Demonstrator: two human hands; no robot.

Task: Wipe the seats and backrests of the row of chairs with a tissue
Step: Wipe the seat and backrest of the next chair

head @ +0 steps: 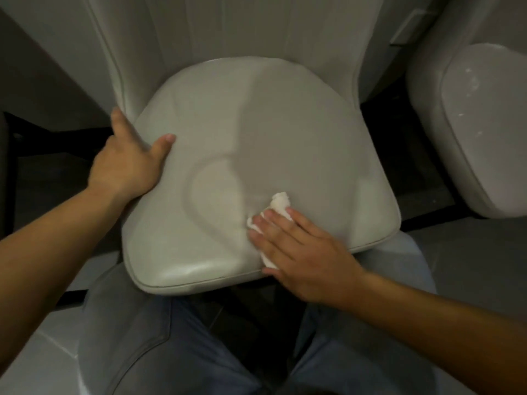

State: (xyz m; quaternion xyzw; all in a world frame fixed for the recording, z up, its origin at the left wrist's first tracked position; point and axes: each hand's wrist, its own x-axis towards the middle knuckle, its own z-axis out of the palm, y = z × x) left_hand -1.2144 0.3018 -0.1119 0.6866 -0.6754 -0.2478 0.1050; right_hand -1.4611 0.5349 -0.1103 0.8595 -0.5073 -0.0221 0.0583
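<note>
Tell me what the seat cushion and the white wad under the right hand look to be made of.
Seat cushion: probably leather or vinyl over padding; smooth pale surface with a soft sheen, a piped edge and dents that look cushioned. Real or faux cannot be told.
Wad: tissue paper by the look; matte white, crumpled into soft folds, pressed flat under the right hand.

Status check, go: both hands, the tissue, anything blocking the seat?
Left hand grips seat edge. Right hand flat, pressing tissue on seat front. Nothing blocking.
</note>
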